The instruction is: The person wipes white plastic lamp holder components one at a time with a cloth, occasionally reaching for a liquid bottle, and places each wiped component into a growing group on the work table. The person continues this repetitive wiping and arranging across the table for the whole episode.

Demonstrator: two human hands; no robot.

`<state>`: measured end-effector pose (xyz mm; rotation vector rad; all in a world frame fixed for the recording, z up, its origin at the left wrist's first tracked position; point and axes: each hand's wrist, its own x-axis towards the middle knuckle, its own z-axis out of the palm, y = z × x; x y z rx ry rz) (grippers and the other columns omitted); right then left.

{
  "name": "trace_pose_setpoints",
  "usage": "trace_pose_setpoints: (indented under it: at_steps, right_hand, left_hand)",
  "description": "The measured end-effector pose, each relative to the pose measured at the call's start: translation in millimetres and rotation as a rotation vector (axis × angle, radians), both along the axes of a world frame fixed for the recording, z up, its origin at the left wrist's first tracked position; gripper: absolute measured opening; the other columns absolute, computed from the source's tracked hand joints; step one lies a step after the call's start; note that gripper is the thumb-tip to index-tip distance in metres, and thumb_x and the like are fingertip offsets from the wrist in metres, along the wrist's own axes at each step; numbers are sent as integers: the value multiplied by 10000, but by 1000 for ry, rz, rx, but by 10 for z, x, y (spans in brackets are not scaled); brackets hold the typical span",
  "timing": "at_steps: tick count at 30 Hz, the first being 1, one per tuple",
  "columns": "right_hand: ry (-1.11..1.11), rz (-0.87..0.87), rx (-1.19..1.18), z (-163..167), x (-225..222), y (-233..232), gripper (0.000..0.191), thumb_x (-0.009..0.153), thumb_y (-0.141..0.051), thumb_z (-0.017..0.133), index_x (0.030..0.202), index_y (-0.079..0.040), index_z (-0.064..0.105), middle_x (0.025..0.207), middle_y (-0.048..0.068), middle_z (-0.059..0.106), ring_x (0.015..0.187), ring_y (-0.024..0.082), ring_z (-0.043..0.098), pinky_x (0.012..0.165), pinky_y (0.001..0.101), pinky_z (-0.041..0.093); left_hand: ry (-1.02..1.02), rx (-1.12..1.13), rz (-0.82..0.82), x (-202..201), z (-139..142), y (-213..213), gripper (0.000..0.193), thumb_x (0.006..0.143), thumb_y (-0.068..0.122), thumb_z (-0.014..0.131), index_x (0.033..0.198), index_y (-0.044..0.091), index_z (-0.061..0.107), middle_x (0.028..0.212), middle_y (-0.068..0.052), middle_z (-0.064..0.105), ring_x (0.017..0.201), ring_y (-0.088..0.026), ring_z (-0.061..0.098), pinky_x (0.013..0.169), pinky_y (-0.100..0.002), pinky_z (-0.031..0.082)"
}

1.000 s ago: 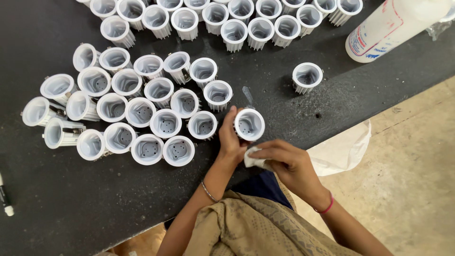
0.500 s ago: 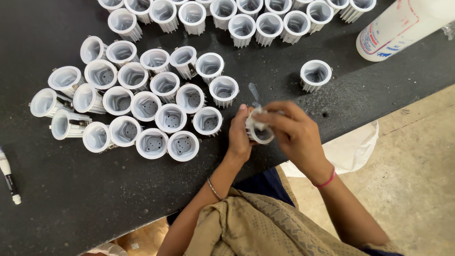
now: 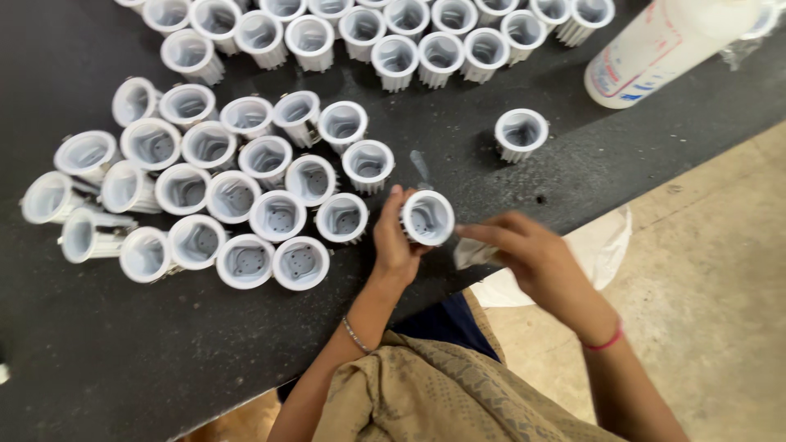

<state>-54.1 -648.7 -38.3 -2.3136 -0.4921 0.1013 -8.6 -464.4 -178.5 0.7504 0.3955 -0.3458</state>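
Observation:
My left hand [image 3: 395,244] grips a white ribbed cup-shaped housing [image 3: 428,217], its open end facing up toward me, just above the black table's [image 3: 123,360] front edge. My right hand [image 3: 528,250] is to the right of it and pinches a small pale cloth or pad [image 3: 472,254], a short way from the housing's rim. A thin grey stick [image 3: 421,167] lies on the table just behind the held housing.
Several identical white housings cluster at the left [image 3: 246,196], and a row of them lines the back [image 3: 393,41]. One housing [image 3: 521,134] stands alone at the right. A large white bottle [image 3: 655,45] lies at the back right. A white bag [image 3: 598,245] hangs below the table edge.
My right hand, which was at the housing's opening half a second ago, has drawn back to the right with the cloth. The left hand still holds the housing.

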Motion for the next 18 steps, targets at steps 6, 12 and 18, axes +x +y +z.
trace_pose_setpoints:
  at_steps: [6,12,18]
  right_hand:
    - [85,-72,115,-241,-38,39,460,779,126,649,1158,-116,742,1043,83,710,878,231,721,755,351,565]
    - [71,-362,179,-243,97,-586,430,803,124,606,1146,-101,734,1016,85,747,883,207,754,750,329,610]
    - [-267,-525,-258,-329,578,-1180,267,877,-13,754,1137,-77,769,1007,173,703,846,325,693,760,412,530]
  left_hand:
    - [-184,21,-133,-76,137,-49,550,1084,534,376,1219,52,603,1045,-76,677,891,-148,688,684,-292,578]
    - [-248,68,-207,-42,249,-27,556,1028,510,354,1314,60,511,1237,-85,642,894,-205,705,678,-315,568]
    - [-265,94,-202,-54,182,-52,443,1086,400,419,1294,26,532,1172,-139,645,868,-175,671,735,-317,561]
